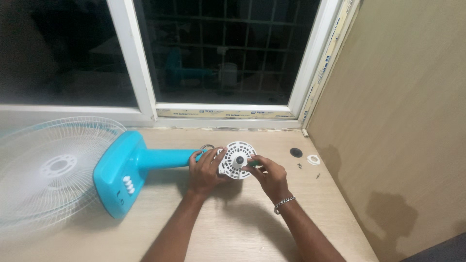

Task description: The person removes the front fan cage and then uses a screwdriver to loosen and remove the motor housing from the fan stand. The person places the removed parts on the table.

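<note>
Left hand gripped the turquoise plastic fan's motor while right hand pinched a green-handled screwdriver at its white round vented plate, mid-unscrewing by the look, needing steady turns.

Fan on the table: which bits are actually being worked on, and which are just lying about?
In hand:
left hand on turquoise plastic fan stand
right hand at white round slotted motor plate

Lying about:
white wire fan guard
white plastic ring
black round cap
small screws
</note>
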